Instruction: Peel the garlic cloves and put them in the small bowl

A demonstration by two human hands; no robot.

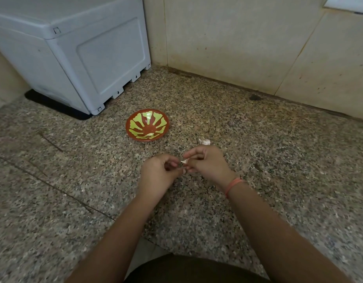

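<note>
Garlic clove (184, 160) is sitting between the two hands, over the speckled stone counter (278, 160). The left hand (158, 170) is pinching it with curled fingers from one side. The right hand (205, 162) is pinching it from the other side, so both are grasping the same clove. The small bowl (135, 124), red with a green pattern, is standing on the counter beyond the hands, and one pale piece (149, 136) is lying inside it. More garlic (204, 141) is lying on the counter just beyond the right hand. A pink band (233, 185) is circling the right wrist. A grey box (84, 58) is standing at the back left.
</note>
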